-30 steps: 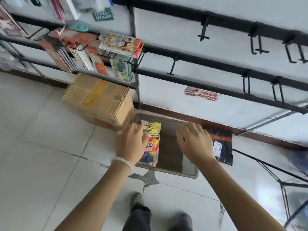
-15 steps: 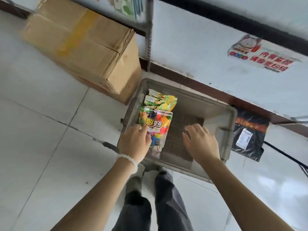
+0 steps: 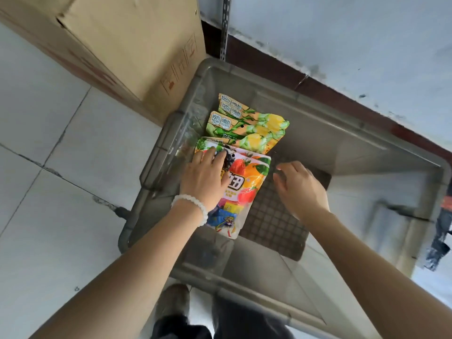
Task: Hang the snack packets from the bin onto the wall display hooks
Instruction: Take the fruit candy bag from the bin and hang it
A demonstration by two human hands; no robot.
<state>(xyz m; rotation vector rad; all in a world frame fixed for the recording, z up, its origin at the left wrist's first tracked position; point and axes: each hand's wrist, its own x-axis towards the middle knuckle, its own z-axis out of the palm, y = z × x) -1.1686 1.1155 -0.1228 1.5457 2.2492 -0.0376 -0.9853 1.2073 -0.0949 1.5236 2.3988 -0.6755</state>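
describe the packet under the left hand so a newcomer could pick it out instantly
Find the grey bin on the floor beside the cardboard box. Along its left side lie snack packets; the left hand rests on the nearer one, the mixed-fruit packet. It shows strawberry and orange on white, unlike the green-and-yellow packets behind it.

The bin (image 3: 305,133) stands on the floor (image 3: 49,216) against the base of the wall (image 3: 342,33). A cardboard box (image 3: 127,45) sits just left of it, touching its far left corner. Inside the bin, along its left side, lie two groups of packets: the fruit-print packets (image 3: 247,192) nearer the person, overlapping the lemon-print packets (image 3: 254,128) behind them. The left hand (image 3: 205,177) rests on the fruit-print packets. The right hand (image 3: 300,189) hangs over the bin's mesh bottom (image 3: 274,223), right of the packets.
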